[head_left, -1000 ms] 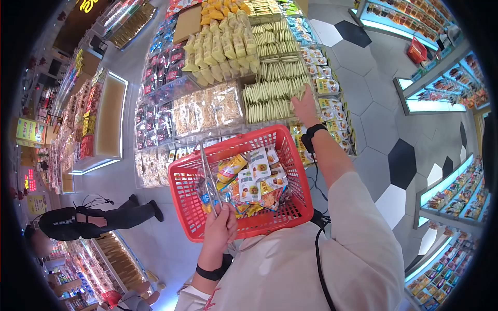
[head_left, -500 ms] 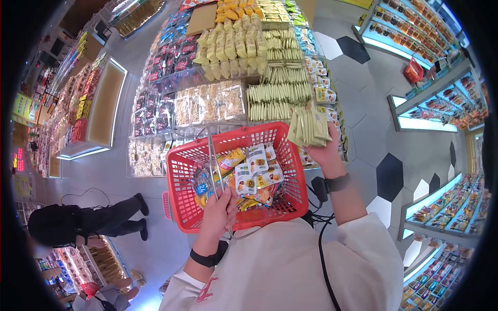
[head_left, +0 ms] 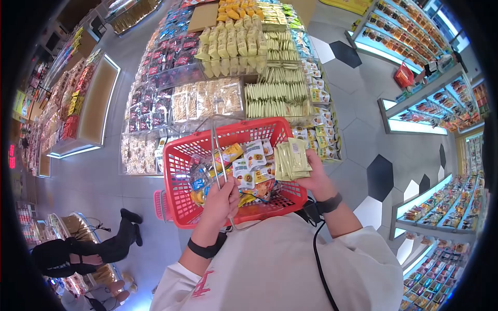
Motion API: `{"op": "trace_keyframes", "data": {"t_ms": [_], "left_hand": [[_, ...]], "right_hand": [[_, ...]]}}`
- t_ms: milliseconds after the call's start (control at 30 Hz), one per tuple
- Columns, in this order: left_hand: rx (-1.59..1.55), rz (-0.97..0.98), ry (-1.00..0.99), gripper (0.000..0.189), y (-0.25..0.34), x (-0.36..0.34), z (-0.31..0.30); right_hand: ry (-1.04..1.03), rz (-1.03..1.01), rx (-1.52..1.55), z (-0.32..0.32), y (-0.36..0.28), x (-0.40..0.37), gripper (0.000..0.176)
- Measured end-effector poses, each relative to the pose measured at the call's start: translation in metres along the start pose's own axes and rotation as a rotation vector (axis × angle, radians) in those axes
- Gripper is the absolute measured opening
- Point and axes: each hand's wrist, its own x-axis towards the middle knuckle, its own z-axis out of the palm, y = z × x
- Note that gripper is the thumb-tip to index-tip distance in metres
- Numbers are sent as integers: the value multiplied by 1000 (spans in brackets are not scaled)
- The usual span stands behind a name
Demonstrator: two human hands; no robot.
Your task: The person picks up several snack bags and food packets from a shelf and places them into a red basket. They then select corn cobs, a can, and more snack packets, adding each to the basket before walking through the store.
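Note:
A red shopping basket (head_left: 236, 217) sits in front of my body, holding white snack packets (head_left: 254, 155), a yellow packet (head_left: 229, 153) and a blue packet (head_left: 199, 182). My left hand (head_left: 222, 199) is closed around the basket's metal handle (head_left: 215, 150), above the packets. At the basket's right side, my right hand (head_left: 315, 179) grips a bunch of pale green packets (head_left: 293, 159), which hangs over the right rim.
Ahead stands a display of snacks, with rows of pale green packets (head_left: 276, 92) and yellow bagged items (head_left: 228, 40). Lit shelves (head_left: 415, 123) line the right. A person in dark clothes (head_left: 78, 256) is at the lower left.
My right hand has brought the pale green packets down and left, from beside the display to the basket's right rim. The person at the lower left has shifted position.

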Motion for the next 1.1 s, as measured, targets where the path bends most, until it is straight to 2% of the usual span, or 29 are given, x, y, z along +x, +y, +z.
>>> {"op": "trace_keyframes", "data": {"t_ms": [233, 433, 567, 700, 800, 900, 933, 1100], "left_hand": [[6, 2, -4, 21, 1, -1, 3], [-12, -3, -1, 20, 1, -2, 4], [-13, -15, -10, 21, 0, 0, 1], [-4, -9, 19, 21, 0, -3, 6], [-2, -12, 29, 21, -1, -3, 6], [9, -18, 55, 21, 0, -3, 7], [15, -21, 64, 21, -1, -4, 7], [14, -25, 90, 21, -1, -4, 9]], "right_hand": [[80, -58, -13, -17, -6, 9, 48], [288, -231, -86, -30, -51, 16, 45], [402, -336, -281, -24, -85, 34, 43], [346, -415, -359, -63, -122, 89, 35], [484, -495, -351, -82, -138, 130, 35], [732, -709, -727, -145, -149, 189, 43], [732, -810, -924, -149, -150, 198, 52], [946, -783, -1577, -136, -142, 217, 58]]}}
